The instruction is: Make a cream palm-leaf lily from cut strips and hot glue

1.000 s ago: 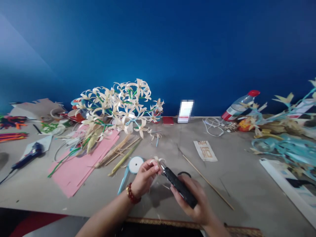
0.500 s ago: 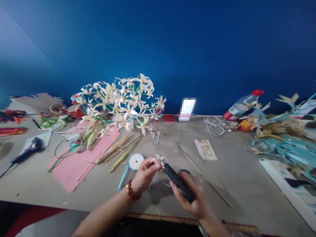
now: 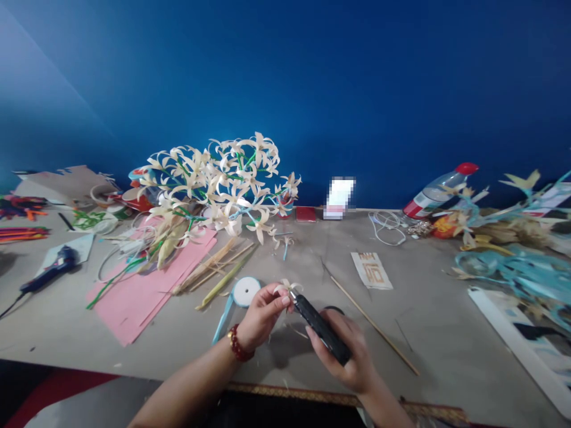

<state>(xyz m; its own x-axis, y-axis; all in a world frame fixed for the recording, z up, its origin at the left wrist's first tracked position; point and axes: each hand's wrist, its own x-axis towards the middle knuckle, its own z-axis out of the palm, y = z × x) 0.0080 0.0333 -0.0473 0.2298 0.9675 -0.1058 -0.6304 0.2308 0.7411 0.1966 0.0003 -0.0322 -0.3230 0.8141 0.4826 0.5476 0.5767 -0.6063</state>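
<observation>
Between the thumb and fingers of my left hand point(image 3: 263, 312) is a small cream flower point(image 3: 288, 286) with thin curled petals. My right hand point(image 3: 352, 351) wraps round a black glue gun point(image 3: 322, 327), its slim silver nozzle pointing up and left. That nozzle meets the flower close to my left fingertips; whether glue comes out is too small to see. Just left of my left hand lies a white-faced spool of light blue ribbon point(image 3: 246, 292), with a loose tail. A dark rounded thing point(image 3: 334, 309) shows partly behind my right hand.
A big bunch of cream flowers point(image 3: 223, 184) stands at the back. Pink sheets point(image 3: 129, 303), dry strips point(image 3: 209, 267) and a blue corded glue gun point(image 3: 53, 270) lie left. Rightward are a thin stick point(image 3: 370, 324), a printed packet point(image 3: 372, 270), a leaning bottle point(image 3: 439, 189) and a white tray point(image 3: 513, 345).
Almost nothing differs. Both hands keep their places, with the glue gun's nozzle still against the flower.
</observation>
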